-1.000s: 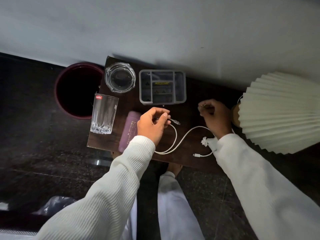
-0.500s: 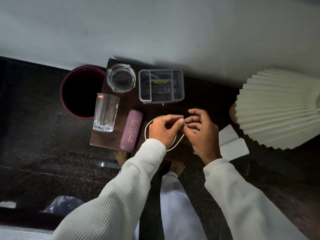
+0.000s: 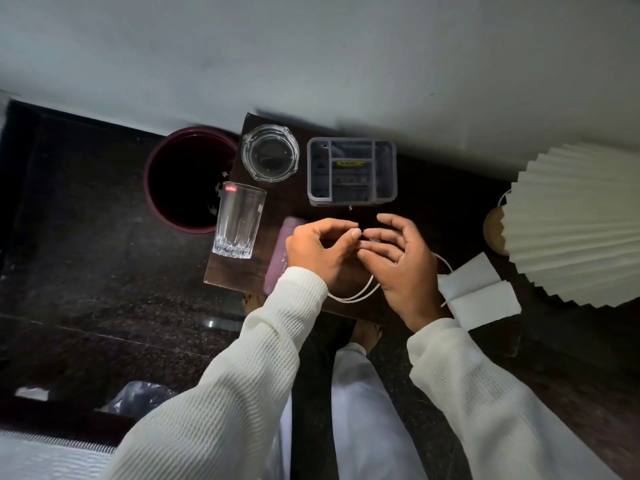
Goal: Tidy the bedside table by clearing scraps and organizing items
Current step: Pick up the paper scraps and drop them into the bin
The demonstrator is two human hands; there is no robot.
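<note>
- The left hand (image 3: pixel 320 252) is at the middle of the frame with its fingers curled, thumb and forefinger pinching the thin white cable (image 3: pixel 353 296).
- The right hand (image 3: pixel 403 263) faces it, and its forefinger tip touches the left thumb tip. Its fingers are loosely bent and its thumb is lifted clear of them. A small grey plug end shows among the fingers, but I cannot tell whether this hand really grips it.
- Both forearms, in cream knitted sleeves, come up from the lower edge of the frame.
- The white cable hangs in a double loop below the two hands, over the near edge of the dark wooden bedside table (image 3: pixel 228 271). Another strand curves out to the right of the right hand.
- A mauve cylindrical bottle (image 3: pixel 278 251) lies just left of centre, partly hidden under the left hand.
- Folded white paper sheets (image 3: pixel 479 294) lie right of the right hand, touching the cable strand.
- A grey plastic organiser tray with compartments (image 3: pixel 389 171) stands above the hands, near the wall.
- A clear ribbed glass tumbler with a red sticker (image 3: pixel 239 221) stands to the left, and a round clear glass ashtray (image 3: pixel 270 152) above it.
- A dark maroon round bin (image 3: pixel 156 199) stands on the floor at the upper left, beside the table.
- A white pleated lampshade (image 3: pixel 581 223) fills the right edge.
</note>
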